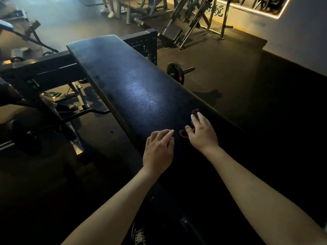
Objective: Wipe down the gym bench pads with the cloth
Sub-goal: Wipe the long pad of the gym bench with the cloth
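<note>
While the left hand (159,149) rests on the long black, leather-grained bench pad (134,82), the right hand (203,137) lies just beside it on a small dark maroon cloth (184,133). The cloth sits on the near half of the surface, toward its right edge. The right hand covers most of it, so only a dark red fold shows past the fingertips and another scrap shows under the thumb. The right fingers (196,119) are spread and fairly straight, pressing the cloth flat against the pad. The left fingers (166,134) lie close together and lightly bent, their tips touching the bare pad and holding nothing. The two hands are near each other but apart, and both bare forearms reach in from the bottom of the view.

The pad runs away diagonally toward the upper left, with a pale sheen across its middle. Its far end meets a black perforated steel frame (141,41). On the dark rubber floor (247,103) to the right of the bench lies a black weight plate (175,72) on a short bar. A dark laced shoe (139,236) shows at the bottom edge. A pair of white shoes (108,12) stands at the top, near other machines. A glowing light strip (283,7) edges a panel on the far wall.
</note>
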`<state>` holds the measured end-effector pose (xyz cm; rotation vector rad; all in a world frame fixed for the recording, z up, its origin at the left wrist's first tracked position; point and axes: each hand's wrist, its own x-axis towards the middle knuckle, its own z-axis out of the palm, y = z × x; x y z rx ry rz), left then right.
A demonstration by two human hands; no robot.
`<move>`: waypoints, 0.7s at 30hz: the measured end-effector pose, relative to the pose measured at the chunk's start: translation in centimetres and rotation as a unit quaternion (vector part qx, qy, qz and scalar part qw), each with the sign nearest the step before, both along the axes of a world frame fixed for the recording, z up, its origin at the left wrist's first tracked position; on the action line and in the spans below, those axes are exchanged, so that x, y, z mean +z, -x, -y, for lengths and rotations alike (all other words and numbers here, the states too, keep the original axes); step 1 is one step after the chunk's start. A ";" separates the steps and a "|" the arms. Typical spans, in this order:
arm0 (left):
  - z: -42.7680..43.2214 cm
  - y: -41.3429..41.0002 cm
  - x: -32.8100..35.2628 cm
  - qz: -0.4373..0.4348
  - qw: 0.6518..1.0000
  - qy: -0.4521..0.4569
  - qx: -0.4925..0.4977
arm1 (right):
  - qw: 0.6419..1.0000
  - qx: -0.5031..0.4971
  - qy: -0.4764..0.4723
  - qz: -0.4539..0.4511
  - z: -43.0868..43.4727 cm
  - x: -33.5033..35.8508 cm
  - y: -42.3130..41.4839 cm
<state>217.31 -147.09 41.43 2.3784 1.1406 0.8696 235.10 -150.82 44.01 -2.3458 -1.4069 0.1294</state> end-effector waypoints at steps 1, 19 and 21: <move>0.0 0.1 -0.2 -0.003 1.000 -0.005 0.002 | 1.000 0.007 0.003 -0.006 0.1 -0.1 0.4; 0.8 -2.2 0.6 -0.086 0.996 0.029 -0.006 | 0.995 0.086 -0.055 -0.005 2.8 -0.5 0.3; 0.9 -2.4 0.8 -0.089 0.995 0.031 -0.008 | 0.988 0.131 -0.078 -0.028 3.8 -0.8 2.1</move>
